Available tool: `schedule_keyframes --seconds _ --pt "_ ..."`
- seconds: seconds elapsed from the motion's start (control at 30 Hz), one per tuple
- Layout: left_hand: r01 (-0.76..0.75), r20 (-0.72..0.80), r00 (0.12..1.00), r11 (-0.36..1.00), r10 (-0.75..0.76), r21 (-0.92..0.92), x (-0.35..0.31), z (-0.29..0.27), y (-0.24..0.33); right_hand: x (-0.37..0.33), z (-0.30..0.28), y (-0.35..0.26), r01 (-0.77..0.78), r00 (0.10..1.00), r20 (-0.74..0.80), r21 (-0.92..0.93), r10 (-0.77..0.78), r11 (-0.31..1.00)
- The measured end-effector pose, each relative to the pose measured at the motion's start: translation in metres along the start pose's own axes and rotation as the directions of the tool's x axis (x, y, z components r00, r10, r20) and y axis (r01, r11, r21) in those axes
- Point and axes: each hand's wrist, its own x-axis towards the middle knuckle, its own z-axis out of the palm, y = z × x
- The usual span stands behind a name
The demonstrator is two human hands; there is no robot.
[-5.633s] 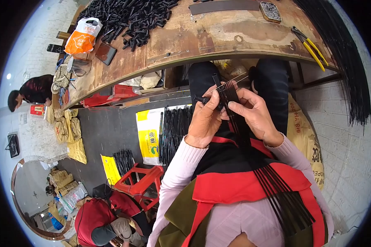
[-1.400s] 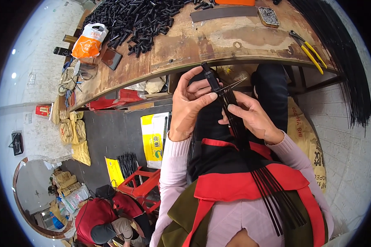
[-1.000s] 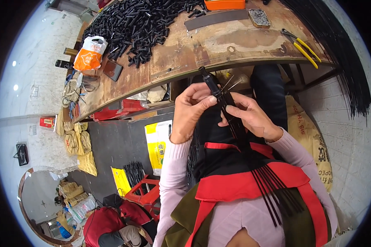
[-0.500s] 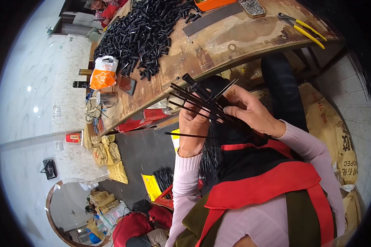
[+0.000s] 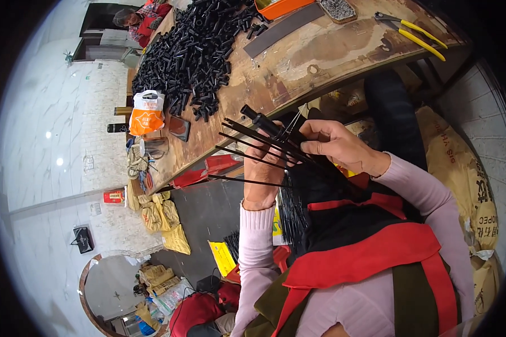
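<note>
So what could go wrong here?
Some thin black strips fan over the left hand and might snag or bend. Pale wire-like pieces poke up beside the right hand and could prick a finger. The yellow-handled pliers lie near the edge of the table, so a bump might knock them off.

Hands (image 5: 261,178) (image 5: 347,148) close together, fingers (image 5: 321,128) curled (left's partly hidden), right forearm (image 5: 417,181) slanted inward.

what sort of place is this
Probably a small workshop: a heap of black tubular parts lies on a worn wooden table, yellow-handled pliers rest near its edge, and a large brown sack sits at the person's right.
</note>
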Motion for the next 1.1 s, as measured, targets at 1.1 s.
schedule_keyframes --seconds 1.1 --pt "0.01 0.036 0.999 0.998 -0.013 0.065 0.0 -0.009 0.003 0.003 0.0 0.0 -0.14 0.988 -0.022 0.271 0.151 0.952"
